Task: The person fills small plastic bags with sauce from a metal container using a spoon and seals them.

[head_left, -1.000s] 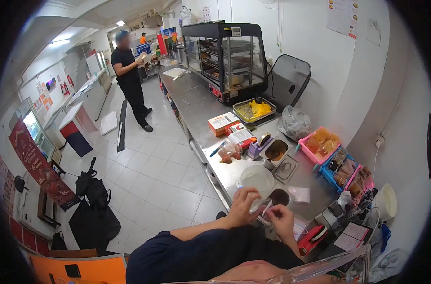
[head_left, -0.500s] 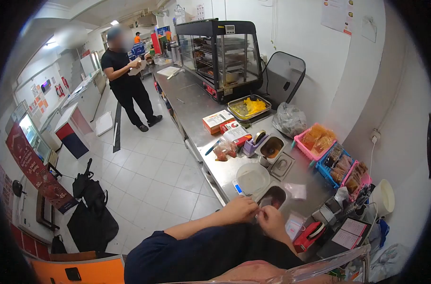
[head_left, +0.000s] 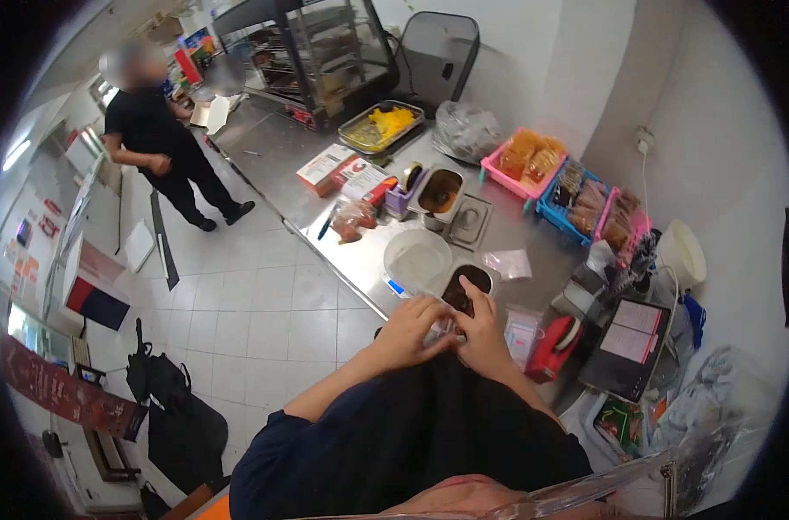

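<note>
My left hand and my right hand meet in front of my chest at the counter's near edge. Their fingertips pinch what looks like a small piece of clear plastic, mostly covered by the fingers. Just beyond my right fingers is a deep metal container with dark contents. A round whitish lid or plate lies past my left hand, on a scale with a blue display. To the right of the container rests a stack of thin clear plastic bags.
Farther along the steel counter are a pan of brown sauce, cartons and a tray of yellow food. Baskets of packets line the wall. A red tape dispenser sits at right. Another person stands at left.
My view has tilted and turned, so the counter sits further left and higher. My hands stay together, with the right fingers now more spread. The other person has lowered one arm.
</note>
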`<action>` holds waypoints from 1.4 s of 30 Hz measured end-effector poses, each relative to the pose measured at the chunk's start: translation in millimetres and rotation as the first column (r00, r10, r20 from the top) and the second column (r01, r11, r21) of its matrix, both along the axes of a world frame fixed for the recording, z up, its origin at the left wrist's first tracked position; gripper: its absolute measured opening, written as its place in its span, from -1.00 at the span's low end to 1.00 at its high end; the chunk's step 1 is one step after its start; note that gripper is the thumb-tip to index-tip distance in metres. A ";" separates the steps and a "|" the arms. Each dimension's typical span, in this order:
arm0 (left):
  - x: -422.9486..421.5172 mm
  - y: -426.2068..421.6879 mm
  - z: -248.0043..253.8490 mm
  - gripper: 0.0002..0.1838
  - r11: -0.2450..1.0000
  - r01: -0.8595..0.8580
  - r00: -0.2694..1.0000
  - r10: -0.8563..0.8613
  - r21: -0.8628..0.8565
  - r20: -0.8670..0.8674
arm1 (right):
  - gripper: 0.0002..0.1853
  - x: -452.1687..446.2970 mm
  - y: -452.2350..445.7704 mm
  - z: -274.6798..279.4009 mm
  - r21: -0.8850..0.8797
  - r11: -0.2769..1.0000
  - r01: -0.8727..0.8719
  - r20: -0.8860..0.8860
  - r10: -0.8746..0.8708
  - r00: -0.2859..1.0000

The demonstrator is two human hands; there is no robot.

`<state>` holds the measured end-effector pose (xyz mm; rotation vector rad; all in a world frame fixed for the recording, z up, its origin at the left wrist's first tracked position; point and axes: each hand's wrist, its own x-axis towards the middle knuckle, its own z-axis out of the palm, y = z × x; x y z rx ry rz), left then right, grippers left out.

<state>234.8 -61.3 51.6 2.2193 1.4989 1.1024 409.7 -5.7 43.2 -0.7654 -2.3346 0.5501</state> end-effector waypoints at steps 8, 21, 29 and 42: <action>-26.0 8.8 -22.5 -0.26 1.000 -0.005 0.997 0.006 0.011 -0.077 | -0.67 12.0 19.1 -16.9 -0.199 0.980 -0.018 -0.225 -0.028 0.974; -40.4 -8.6 -89.9 -0.27 0.945 0.098 0.966 -0.014 -0.312 0.258 | -0.75 20.5 37.5 -93.0 -0.351 0.936 0.001 -0.318 -0.120 0.940; -45.0 -9.0 -95.7 -0.28 0.931 0.117 0.978 -0.049 -0.346 0.201 | -0.79 14.0 56.4 -65.3 -0.204 0.970 0.129 -0.126 -0.157 0.980; -45.9 -7.6 -84.2 -0.34 0.896 0.137 0.978 -0.056 -0.422 0.200 | -0.90 13.5 23.3 -69.6 -0.138 0.990 -0.029 -0.141 0.009 0.990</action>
